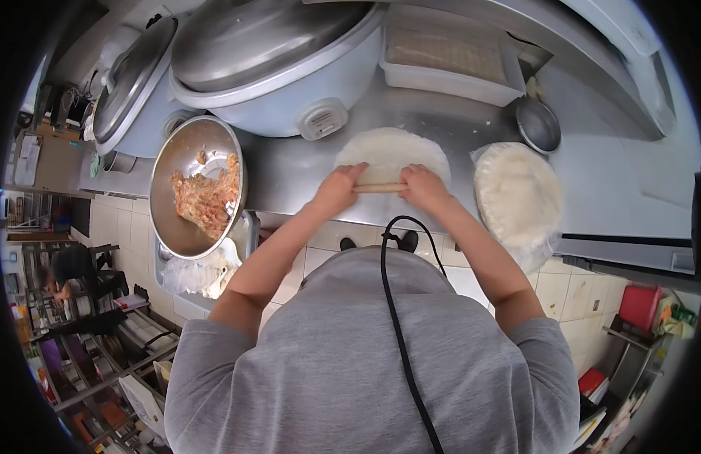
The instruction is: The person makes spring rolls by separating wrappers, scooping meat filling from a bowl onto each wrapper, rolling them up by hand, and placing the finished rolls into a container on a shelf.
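Note:
A thin, pale spring roll (381, 188) lies across the near part of a round white wrapper sheet (400, 147) on the steel counter. My left hand (339, 189) has its fingers closed on the roll's left end. At the other end, my right hand (424, 187) grips it the same way. To the left, a tilted steel bowl (163, 163) contains reddish minced filling (207, 197). A thick stack of round white wrappers (517, 189), partly in clear plastic, sits right of my hands.
Two large lidded cookers (267, 98) (142, 113) stand at the back left. Behind the wrapper sheet is a white plastic tub (453, 85) with rows of pale rolls. A small metal ladle (538, 125) rests at the right. The counter's front edge runs close to my body.

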`<action>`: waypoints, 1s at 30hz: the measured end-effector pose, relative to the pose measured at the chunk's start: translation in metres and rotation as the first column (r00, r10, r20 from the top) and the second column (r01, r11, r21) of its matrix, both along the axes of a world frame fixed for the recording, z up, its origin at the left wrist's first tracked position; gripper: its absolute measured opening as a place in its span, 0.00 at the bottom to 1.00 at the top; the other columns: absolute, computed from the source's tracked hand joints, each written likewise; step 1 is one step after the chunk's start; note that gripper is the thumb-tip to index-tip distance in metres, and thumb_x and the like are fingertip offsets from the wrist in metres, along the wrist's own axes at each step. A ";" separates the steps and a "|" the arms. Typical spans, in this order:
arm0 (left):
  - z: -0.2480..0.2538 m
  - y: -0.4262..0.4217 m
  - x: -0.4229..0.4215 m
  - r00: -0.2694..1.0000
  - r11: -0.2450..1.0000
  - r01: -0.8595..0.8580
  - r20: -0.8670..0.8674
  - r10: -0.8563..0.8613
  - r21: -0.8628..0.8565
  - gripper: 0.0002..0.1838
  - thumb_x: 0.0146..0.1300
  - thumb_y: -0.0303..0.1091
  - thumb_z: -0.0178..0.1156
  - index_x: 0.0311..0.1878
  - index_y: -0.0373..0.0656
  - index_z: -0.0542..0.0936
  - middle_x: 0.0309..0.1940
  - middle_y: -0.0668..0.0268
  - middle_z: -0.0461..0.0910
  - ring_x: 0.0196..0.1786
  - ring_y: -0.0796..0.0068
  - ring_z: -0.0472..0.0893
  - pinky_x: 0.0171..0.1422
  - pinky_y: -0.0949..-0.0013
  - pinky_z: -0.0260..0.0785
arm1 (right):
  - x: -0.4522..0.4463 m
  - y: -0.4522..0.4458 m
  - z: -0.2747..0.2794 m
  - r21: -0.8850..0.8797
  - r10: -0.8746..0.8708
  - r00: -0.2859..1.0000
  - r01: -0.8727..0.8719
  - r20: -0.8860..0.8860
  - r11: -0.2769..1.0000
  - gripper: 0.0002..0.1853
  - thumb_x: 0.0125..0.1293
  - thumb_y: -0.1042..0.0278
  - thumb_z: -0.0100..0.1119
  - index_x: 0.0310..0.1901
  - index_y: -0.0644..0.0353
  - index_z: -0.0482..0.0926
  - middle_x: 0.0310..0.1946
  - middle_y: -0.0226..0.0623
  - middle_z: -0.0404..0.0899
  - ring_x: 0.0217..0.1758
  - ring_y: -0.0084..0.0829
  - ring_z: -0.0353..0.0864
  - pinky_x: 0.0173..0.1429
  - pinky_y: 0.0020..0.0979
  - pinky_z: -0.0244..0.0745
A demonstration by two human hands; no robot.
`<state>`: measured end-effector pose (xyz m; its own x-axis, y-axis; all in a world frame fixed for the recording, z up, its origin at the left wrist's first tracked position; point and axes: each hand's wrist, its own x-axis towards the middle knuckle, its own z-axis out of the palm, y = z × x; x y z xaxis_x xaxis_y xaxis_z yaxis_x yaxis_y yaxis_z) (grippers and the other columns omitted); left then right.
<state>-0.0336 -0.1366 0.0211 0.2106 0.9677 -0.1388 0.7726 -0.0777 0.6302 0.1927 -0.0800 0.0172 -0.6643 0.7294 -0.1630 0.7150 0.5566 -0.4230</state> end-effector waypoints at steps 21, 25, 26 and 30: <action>-0.015 -0.015 -0.006 0.997 0.985 -0.018 0.081 0.004 0.174 0.29 0.42 0.24 0.69 0.51 0.42 0.73 0.32 0.60 0.76 0.38 0.60 0.76 0.43 0.61 0.71 | -0.031 -0.009 -0.035 0.018 0.032 0.982 -0.029 -0.185 0.999 0.16 0.47 0.63 0.69 0.33 0.58 0.73 0.37 0.38 0.74 0.47 0.41 0.73 0.50 0.39 0.70; -0.014 -0.014 -0.012 0.995 0.991 -0.019 0.099 0.005 0.136 0.27 0.41 0.24 0.69 0.49 0.41 0.74 0.32 0.60 0.75 0.38 0.60 0.76 0.43 0.62 0.71 | 0.008 -0.005 -0.006 0.010 -0.013 0.997 0.014 -0.080 1.000 0.16 0.46 0.63 0.68 0.35 0.59 0.74 0.39 0.39 0.75 0.49 0.41 0.73 0.52 0.39 0.70; -0.014 -0.014 -0.012 0.996 0.989 0.001 0.084 -0.014 0.151 0.26 0.41 0.24 0.69 0.49 0.41 0.74 0.32 0.60 0.75 0.37 0.60 0.76 0.43 0.62 0.71 | 0.012 -0.003 -0.002 -0.079 -0.025 0.999 0.023 -0.027 0.997 0.17 0.46 0.64 0.68 0.37 0.59 0.75 0.41 0.40 0.75 0.51 0.41 0.73 0.54 0.39 0.70; -0.015 -0.014 -0.014 0.996 0.986 0.042 0.075 -0.054 0.161 0.24 0.42 0.24 0.70 0.46 0.41 0.75 0.31 0.61 0.75 0.36 0.62 0.76 0.43 0.63 0.72 | -0.006 -0.004 -0.011 -0.029 0.049 0.998 -0.050 -0.037 0.998 0.16 0.47 0.63 0.68 0.35 0.58 0.74 0.41 0.40 0.74 0.51 0.40 0.73 0.54 0.38 0.70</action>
<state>-0.0474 -0.1504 0.0057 0.2614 0.9646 0.0348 0.7137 -0.2175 0.6658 0.1862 -0.0845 0.0058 -0.7056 0.6904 -0.1595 0.6707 0.5781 -0.4647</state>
